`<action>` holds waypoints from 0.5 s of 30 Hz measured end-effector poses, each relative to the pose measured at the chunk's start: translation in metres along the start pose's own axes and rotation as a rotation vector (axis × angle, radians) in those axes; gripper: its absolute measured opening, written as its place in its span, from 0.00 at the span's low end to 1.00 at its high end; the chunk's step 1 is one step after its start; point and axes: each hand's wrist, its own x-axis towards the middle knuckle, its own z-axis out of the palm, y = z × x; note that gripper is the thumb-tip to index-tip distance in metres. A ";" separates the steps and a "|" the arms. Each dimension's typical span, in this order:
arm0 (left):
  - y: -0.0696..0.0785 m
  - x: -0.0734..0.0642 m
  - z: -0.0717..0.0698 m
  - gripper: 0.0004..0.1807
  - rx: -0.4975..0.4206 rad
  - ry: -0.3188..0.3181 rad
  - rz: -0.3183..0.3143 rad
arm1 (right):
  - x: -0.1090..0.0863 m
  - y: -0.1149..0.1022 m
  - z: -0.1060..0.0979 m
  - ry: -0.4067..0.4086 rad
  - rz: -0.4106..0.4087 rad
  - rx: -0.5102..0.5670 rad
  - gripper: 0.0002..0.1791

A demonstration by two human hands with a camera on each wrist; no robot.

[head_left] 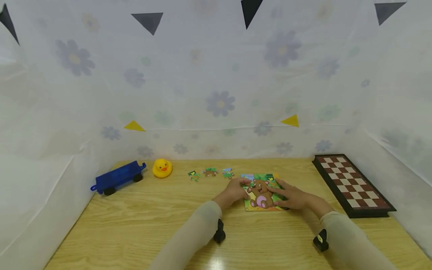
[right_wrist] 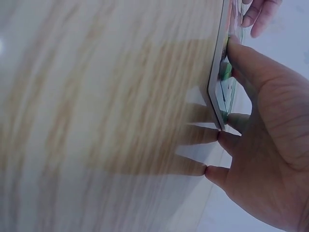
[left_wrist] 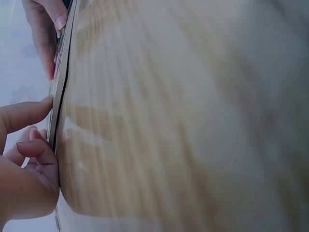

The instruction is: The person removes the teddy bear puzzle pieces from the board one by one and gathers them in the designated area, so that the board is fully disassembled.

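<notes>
blue wagon (head_left: pixel 118 177), yellow duck (head_left: pixel 162 168), checkered board (head_left: pixel 352 183)

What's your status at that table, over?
Left hand touching bear puzzle at its left side; right hand at its right. Three loose pieces lie apart, beyond and left. Nothing seen blocking either hand.

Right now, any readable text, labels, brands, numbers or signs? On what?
None can be read in any view.
Bear puzzle, loose pieces, checkered board, blue wagon, yellow duck: no legible text.
Backdrop: flowers and triangles, no lettering.
Black wrist devices: any marking is too small to read.
</notes>
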 end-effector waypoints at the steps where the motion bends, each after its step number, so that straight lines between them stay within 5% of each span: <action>1: 0.000 0.000 0.001 0.30 -0.012 0.003 -0.003 | 0.000 0.000 0.000 0.003 -0.004 0.000 0.36; 15: -0.001 0.002 0.007 0.26 -0.118 0.009 0.010 | -0.001 0.001 0.001 0.015 0.009 0.002 0.36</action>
